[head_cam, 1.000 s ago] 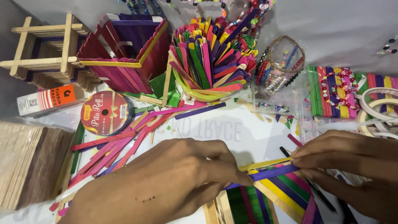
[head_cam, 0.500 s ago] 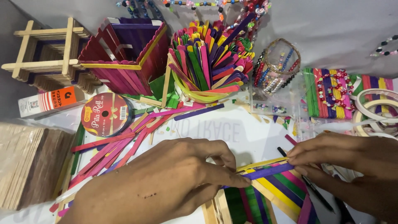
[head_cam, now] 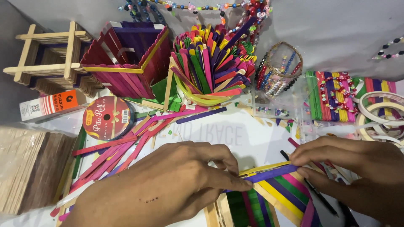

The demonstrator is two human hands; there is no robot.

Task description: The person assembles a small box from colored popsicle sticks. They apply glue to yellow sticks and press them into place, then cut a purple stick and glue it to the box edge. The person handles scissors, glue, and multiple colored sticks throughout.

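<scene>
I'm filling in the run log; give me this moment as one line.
left hand: pressing purple stick | right hand: pinching its other end | under: coloured stick panel

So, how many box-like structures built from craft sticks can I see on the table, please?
2. A plain wooden stacked frame stands at the far left. A pink and purple stick box stands just right of it, beside the cup of coloured sticks. Others may be hidden outside the view.

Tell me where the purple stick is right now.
Head view, lower centre-right: the purple stick is pinched between left hand and right hand, atop the striped stick panel.
</scene>
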